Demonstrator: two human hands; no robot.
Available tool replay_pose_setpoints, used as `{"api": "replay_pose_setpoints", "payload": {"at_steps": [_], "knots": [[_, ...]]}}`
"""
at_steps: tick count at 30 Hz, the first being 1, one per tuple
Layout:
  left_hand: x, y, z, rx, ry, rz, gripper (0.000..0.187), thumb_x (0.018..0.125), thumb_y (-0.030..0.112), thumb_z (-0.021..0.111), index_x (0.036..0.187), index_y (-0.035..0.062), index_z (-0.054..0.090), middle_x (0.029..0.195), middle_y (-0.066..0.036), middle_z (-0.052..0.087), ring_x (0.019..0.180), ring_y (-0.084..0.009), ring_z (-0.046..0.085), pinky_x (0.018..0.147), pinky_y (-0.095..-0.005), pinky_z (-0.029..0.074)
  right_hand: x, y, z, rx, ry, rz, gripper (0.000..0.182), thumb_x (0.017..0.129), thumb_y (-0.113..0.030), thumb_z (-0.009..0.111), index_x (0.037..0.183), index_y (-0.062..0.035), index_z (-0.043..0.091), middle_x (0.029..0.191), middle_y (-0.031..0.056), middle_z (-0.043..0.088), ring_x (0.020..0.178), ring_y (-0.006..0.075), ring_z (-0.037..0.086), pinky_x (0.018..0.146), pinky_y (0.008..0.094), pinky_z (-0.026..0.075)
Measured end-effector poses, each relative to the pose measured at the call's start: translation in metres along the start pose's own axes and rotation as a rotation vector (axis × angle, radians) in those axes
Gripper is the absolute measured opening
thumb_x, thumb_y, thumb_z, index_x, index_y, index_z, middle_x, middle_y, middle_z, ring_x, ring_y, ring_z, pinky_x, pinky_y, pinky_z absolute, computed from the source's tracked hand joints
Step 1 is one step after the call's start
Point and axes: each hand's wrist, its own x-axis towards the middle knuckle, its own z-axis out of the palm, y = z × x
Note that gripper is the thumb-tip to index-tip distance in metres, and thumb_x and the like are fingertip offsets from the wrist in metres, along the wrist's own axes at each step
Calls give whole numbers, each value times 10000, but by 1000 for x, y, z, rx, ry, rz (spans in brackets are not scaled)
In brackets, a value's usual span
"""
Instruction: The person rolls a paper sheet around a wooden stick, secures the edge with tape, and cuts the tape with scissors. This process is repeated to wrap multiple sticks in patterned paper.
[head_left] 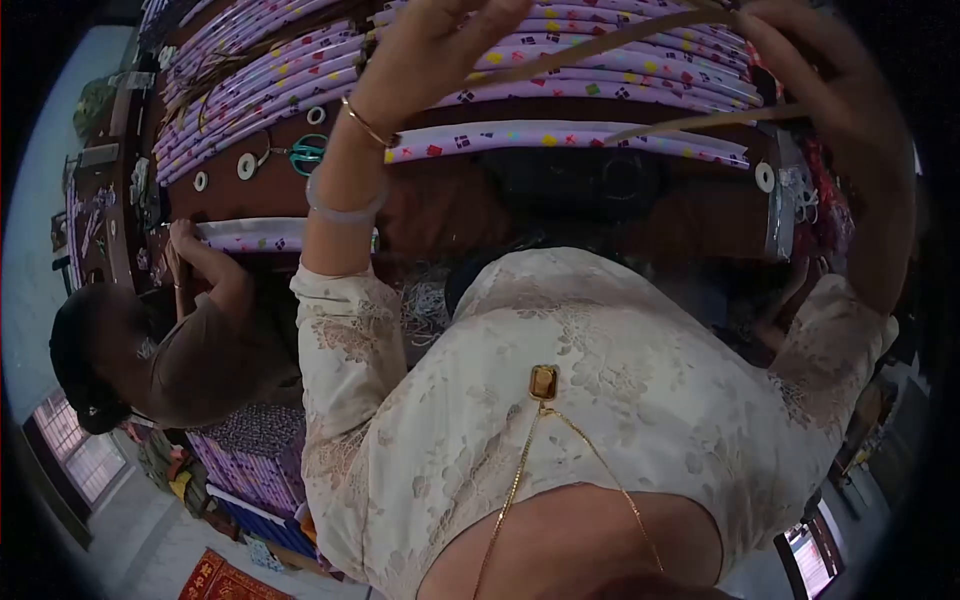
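My right hand (820, 75), at the upper right, has its fingers curled round a long thin brown strip (610, 45). One length of the strip bows across to the left, and another length hangs from the palm with its tip over a purple printed tube (560, 137). My left hand (420, 50) is raised at the top, thumb stretched away from the fingers, some of which are cut off by the frame edge. The far part of the strip runs down beside its palm. Below both hands, the tube lies crosswise on the brown table (440, 195).
Rows of similar purple tubes (270, 85) cover the back of the table. Teal-handled scissors (306, 154) and several white tape rolls (247, 166) lie at the left. There a co-worker (225, 335) handles another tube (250, 236). At the right is another person's hand (800, 290).
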Motion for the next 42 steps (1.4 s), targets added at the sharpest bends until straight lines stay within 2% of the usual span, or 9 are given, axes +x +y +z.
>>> {"api": "replay_pose_setpoints", "payload": {"at_steps": [5,7,10,13,18,25,28,37,42], "knots": [[-23,22,44,-592,-261,-367,348,902,264,479,1098,-20,525,833,-84,615,639,-72,575,535,-182,453,152,-320,17,163,-153,115,143,825,-92,556,888,26,607,681,79,591,601,92,554,514,228,423],[-46,21,39,-366,-432,-402,277,895,186,500,1052,-35,559,723,-54,609,543,-46,528,490,-170,421,135,-315,20,192,-198,137,128,830,-98,556,855,21,596,626,62,548,542,75,504,475,231,381],[-101,-2,26,-447,-185,-606,205,882,159,523,985,4,607,661,-19,593,532,-38,494,492,-172,403,117,-293,40,345,-423,225,136,843,-106,544,815,19,590,549,41,509,453,68,447,426,241,342],[-143,-33,5,108,-59,-591,182,846,156,578,926,-2,622,667,-7,606,577,-58,528,522,-194,431,109,-282,82,636,-678,346,157,855,-112,526,807,21,597,509,31,511,397,75,434,396,239,341],[-176,-34,-28,-88,-72,-870,137,847,98,569,921,-11,608,801,-19,594,747,-82,524,656,-221,425,122,-279,120,949,-933,630,176,860,-127,518,788,13,599,477,20,506,333,58,413,332,198,330],[-205,-42,-66,-88,-29,-967,134,822,90,598,905,-14,611,799,-27,595,747,-80,535,646,-228,430,99,-253,108,1081,-848,771,167,845,-138,520,784,2,588,488,16,513,325,50,414,311,174,325],[-211,-57,-81,575,-87,-969,260,794,254,636,823,-4,628,615,22,577,553,-59,507,519,-244,417,79,-226,92,1019,-764,764,175,845,-159,529,801,0,585,494,5,504,359,48,431,345,181,342],[-215,-105,-109,603,184,-958,208,844,190,553,893,-8,592,732,-58,576,701,-95,505,647,-250,420,-1,-73,143,241,-546,700,222,894,-195,474,917,4,569,747,41,542,703,134,517,651,292,420],[-225,-125,-110,683,210,-866,203,811,181,579,903,6,624,770,-95,627,720,-123,576,648,-266,448,-17,-35,168,393,-376,831,255,854,-236,537,915,4,598,823,56,583,762,163,542,719,290,415]]}}
